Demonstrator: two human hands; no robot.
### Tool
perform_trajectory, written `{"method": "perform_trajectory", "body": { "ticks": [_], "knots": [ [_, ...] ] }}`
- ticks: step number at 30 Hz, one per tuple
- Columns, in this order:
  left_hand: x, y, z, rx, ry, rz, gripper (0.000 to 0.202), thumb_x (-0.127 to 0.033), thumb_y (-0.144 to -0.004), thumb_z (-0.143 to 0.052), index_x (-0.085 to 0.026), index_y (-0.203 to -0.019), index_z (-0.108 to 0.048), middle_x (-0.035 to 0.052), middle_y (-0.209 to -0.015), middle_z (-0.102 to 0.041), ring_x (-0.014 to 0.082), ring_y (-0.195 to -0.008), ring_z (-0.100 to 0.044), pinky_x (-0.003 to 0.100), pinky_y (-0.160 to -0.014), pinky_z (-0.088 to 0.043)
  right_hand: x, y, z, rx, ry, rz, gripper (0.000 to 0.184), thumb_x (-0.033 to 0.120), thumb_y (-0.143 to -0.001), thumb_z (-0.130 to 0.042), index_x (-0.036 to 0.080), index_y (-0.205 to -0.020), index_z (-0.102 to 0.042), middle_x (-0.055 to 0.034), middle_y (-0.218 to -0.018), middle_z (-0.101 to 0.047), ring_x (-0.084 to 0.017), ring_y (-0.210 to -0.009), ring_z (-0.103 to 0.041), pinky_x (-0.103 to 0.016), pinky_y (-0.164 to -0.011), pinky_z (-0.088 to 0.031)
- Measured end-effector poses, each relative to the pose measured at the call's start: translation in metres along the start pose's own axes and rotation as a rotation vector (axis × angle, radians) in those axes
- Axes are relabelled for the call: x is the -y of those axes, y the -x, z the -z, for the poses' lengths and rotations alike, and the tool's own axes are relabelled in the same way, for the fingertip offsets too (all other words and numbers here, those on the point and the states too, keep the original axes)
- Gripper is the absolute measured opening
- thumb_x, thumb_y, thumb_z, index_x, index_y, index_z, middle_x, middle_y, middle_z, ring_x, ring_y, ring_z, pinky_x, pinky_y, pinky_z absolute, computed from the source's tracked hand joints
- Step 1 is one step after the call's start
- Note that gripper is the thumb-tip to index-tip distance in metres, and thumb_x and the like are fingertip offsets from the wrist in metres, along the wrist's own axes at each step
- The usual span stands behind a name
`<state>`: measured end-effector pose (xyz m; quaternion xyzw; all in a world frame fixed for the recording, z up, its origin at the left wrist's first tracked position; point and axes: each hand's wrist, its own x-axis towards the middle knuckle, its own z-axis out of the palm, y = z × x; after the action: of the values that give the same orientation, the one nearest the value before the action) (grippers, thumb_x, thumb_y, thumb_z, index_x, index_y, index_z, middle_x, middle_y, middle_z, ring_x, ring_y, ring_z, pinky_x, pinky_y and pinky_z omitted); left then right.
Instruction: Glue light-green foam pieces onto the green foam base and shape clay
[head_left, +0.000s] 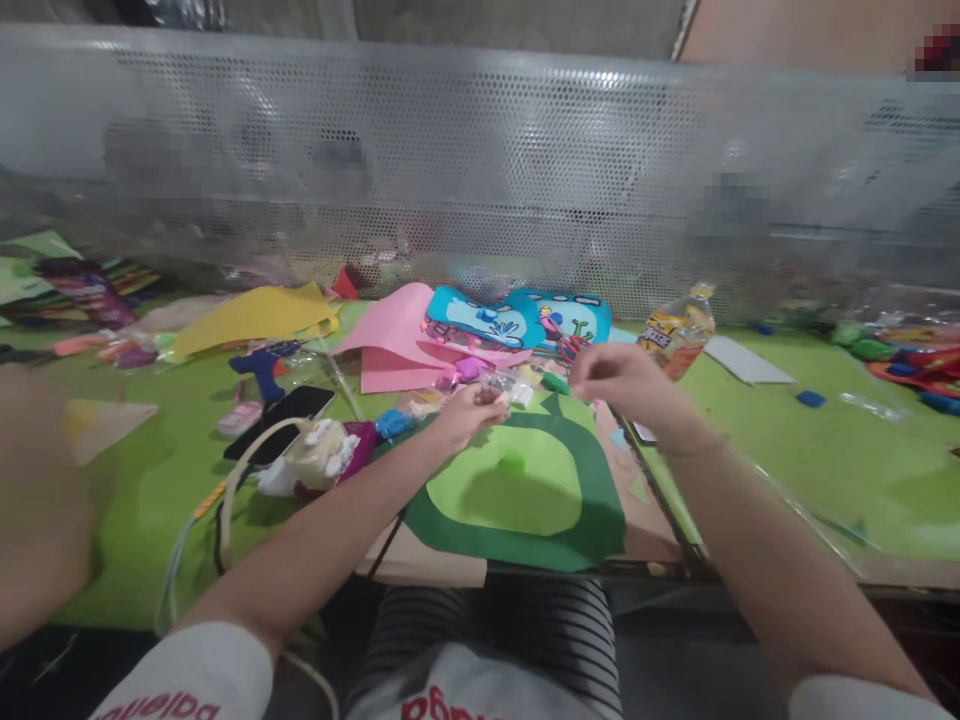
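My left hand [471,412] is closed in a pinch above the back edge of a dark green cut-out sheet [600,515]; what its fingertips hold, if anything, I cannot make out. To the right, my right hand [619,382] is also pinched, raised over the sheet's back right corner, its contents too small to tell. A light green rounded panel [465,490] lies on the dark green sheet. On the panel sits a small bright green lump [513,461]. Near my fingers lie a green packet [555,383] and a magenta lump [468,369].
Red-handled scissors [574,347] and a blue illustrated case [480,318] lie behind my hands. Left are a glue gun [262,372], a black phone [289,420], and pink [382,335] and yellow sheets [255,315]. A bottle [697,325] stands right. Another person's blurred arm [41,500] is far left.
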<state>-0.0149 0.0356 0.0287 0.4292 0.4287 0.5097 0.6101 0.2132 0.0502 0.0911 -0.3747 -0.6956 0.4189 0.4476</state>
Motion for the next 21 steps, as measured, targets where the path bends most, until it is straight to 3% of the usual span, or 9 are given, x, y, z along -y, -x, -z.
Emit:
{"method": "perform_trajectory", "body": {
  "ticks": [2, 5, 8, 12, 17, 21],
  "knots": [
    [-0.001, 0.001, 0.001, 0.015, -0.087, -0.01, 0.021, -0.013, -0.065, -0.074, -0.012, -0.076, -0.056, 0.0004, -0.071, -0.06, 0.0095, -0.064, -0.063, 0.021, -0.063, -0.051, -0.017, -0.008, -0.007, -0.09, -0.052, -0.065, 0.034, 0.046, -0.063, -0.076, 0.015, -0.07, -0.063, -0.0002, -0.062, -0.059, -0.009, -0.053, -0.051, -0.024, -0.051, -0.043],
    [-0.004, 0.003, 0.003, 0.029, -0.229, -0.013, 0.022, -0.016, -0.065, -0.074, -0.013, -0.078, -0.057, 0.0008, -0.074, -0.06, 0.0096, -0.06, -0.061, 0.022, -0.058, -0.049, -0.044, -0.016, -0.02, -0.238, -0.113, -0.133, 0.044, 0.056, -0.056, -0.075, 0.016, -0.073, -0.066, -0.0013, -0.062, -0.061, -0.007, -0.046, -0.043, -0.023, -0.044, -0.036],
    [-0.005, 0.006, 0.001, 0.044, -0.31, -0.007, 0.019, -0.017, -0.065, -0.072, -0.014, -0.077, -0.057, 0.0002, -0.073, -0.059, 0.0094, -0.057, -0.059, 0.021, -0.055, -0.046, -0.058, -0.014, -0.034, -0.158, 0.004, -0.121, 0.048, 0.06, -0.07, -0.061, 0.017, -0.09, -0.068, -0.0032, -0.07, -0.064, -0.007, -0.047, -0.042, -0.023, -0.044, -0.037],
    [-0.004, 0.01, -0.003, 0.05, -0.313, -0.019, 0.017, -0.019, -0.066, -0.07, -0.015, -0.076, -0.056, -0.0009, -0.069, -0.057, 0.0083, -0.056, -0.056, 0.021, -0.056, -0.044, -0.06, -0.005, -0.048, 0.065, 0.039, -0.125, 0.038, 0.054, -0.071, -0.063, 0.019, -0.083, -0.069, -0.0021, -0.08, -0.063, -0.012, -0.065, -0.053, -0.023, -0.056, -0.045],
    [0.0, 0.006, -0.001, 0.006, -0.395, -0.09, 0.021, -0.024, -0.067, -0.068, -0.015, -0.082, -0.057, 0.0015, -0.078, -0.059, 0.0105, -0.062, -0.055, 0.025, -0.062, -0.046, -0.061, -0.001, -0.049, 0.067, -0.005, -0.229, 0.031, 0.047, -0.066, -0.068, 0.016, -0.068, -0.066, -0.0007, -0.067, -0.06, -0.012, -0.063, -0.053, -0.024, -0.058, -0.043],
    [0.003, 0.003, 0.002, -0.13, -0.552, -0.255, 0.03, -0.026, -0.067, -0.068, -0.017, -0.092, -0.055, 0.0064, -0.1, -0.059, 0.0149, -0.076, -0.056, 0.029, -0.069, -0.045, -0.063, -0.002, -0.045, 0.063, -0.033, -0.233, 0.032, 0.044, -0.062, -0.071, 0.015, -0.062, -0.06, 0.0019, -0.059, -0.056, -0.009, -0.055, -0.047, -0.023, -0.054, -0.037]
  ]
}}
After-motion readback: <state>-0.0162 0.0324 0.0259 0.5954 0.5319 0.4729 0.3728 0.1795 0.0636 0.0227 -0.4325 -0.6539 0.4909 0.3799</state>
